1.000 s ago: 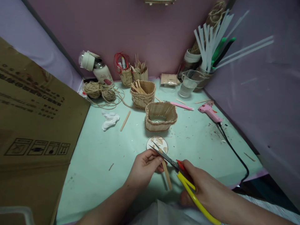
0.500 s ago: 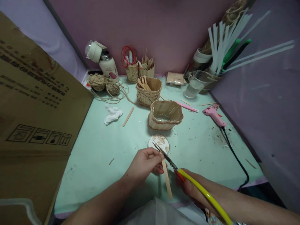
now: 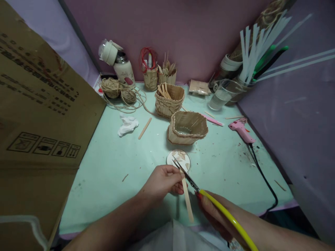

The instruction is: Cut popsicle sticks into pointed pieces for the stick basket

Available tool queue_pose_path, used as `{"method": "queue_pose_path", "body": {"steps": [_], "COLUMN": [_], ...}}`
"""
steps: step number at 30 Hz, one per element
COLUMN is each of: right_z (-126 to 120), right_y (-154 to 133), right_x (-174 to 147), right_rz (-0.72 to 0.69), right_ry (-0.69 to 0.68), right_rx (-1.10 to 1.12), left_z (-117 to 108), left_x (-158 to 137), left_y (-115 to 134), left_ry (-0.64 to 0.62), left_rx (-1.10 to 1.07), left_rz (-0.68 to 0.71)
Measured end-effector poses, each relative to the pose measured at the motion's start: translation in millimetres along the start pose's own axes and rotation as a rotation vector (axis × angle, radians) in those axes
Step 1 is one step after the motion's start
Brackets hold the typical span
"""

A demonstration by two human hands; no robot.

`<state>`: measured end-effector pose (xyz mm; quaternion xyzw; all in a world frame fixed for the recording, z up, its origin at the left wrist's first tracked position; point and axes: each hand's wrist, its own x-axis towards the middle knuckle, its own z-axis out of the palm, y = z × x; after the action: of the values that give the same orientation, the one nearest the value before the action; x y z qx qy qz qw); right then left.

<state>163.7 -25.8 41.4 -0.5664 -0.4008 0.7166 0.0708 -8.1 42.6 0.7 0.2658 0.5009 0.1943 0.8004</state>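
My left hand [image 3: 167, 181] pinches a flat wooden craft stick [image 3: 187, 204] near its upper end; the rest of the stick slants down toward my lap. In my right hand [image 3: 216, 212] is a pair of scissors [image 3: 191, 182] with yellow handles. Their blades are parted slightly and lie at the stick's upper end, just above my left fingertips. Right behind the blades is a small round white dish [image 3: 171, 158] with several cut wood pieces [image 3: 180, 156] in it. Beyond the dish stands a wood-sided basket [image 3: 183, 137] with an open top.
A second basket [image 3: 167, 108] holding sticks stands behind. Twine balls [image 3: 112, 89], crumpled tissue [image 3: 128, 125] and a loose stick [image 3: 144, 128] lie left. A pink glue gun [image 3: 243, 132] with a black cord is at right, near a plastic cup [image 3: 220, 97]. A cardboard box [image 3: 47, 115] borders the left.
The scissors and both hands stay almost in place, with the blades still at the stick's end. The view has shifted slightly, so the background things appear a little farther right.
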Motion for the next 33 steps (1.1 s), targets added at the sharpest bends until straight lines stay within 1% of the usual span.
{"method": "queue_pose_path", "body": {"steps": [4,13,16,20,23,26,30,33], "right_z": [3,4,4,0,-5,-6,-1,0], "right_y": [-6,5,2,-3,-4,-1,2,6], "right_x": [-1,2,2,3,6,8,6,4], "right_rz": [0.042,-0.015,-0.046,-0.122,-0.148,-0.113,-0.023,0.041], "right_ry": [0.026,0.077,0.068,0.06,-0.012,-0.04,0.035,0.059], "right_rx": [0.061,0.038,0.001,-0.06,-0.119,-0.128,-0.075,-0.018], "left_z": [-1,0,0,-1,-2,-2,-1,0], "left_x": [0,1,2,2,2,3,3,2], "left_y": [-1,0,0,1,1,0,-1,-1], "left_ry": [-0.01,-0.028,-0.034,-0.032,-0.048,-0.045,-0.03,-0.021], "left_rx": [0.002,0.022,0.038,0.053,0.054,0.061,0.07,0.076], "left_rz": [-0.012,-0.058,-0.057,-0.072,-0.061,-0.059,-0.063,-0.07]}}
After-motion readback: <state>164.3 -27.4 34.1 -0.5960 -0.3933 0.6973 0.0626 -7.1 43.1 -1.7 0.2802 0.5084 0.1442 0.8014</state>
